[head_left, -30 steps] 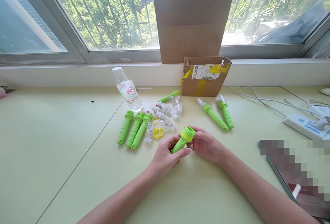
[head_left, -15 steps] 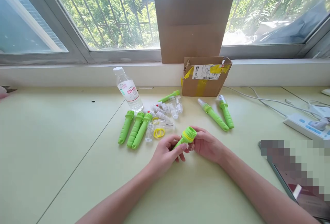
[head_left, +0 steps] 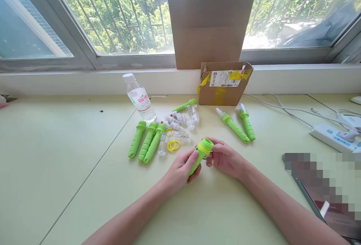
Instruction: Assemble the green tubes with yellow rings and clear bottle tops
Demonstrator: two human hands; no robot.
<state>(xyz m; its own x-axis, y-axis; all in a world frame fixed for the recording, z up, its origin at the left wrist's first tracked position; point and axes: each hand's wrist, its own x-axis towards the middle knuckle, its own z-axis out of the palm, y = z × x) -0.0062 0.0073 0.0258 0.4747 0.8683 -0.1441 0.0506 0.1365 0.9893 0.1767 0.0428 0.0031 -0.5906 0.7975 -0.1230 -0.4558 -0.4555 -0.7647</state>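
So there's a cardboard box (head_left: 221, 91) up beyond the grip, and a water bottle (head_left: 141, 100) past it on the left. The left hand (head_left: 180, 170), forearm angled in from the lower left, has its thumb and fingers closed round a green handle (head_left: 199, 158), tilted with the threaded end up. The right hand (head_left: 225, 158) reaches in from the right, fingers curled at that end; can't tell if they're pinching. Yellow rings (head_left: 173, 145) lie just beyond the left hand.
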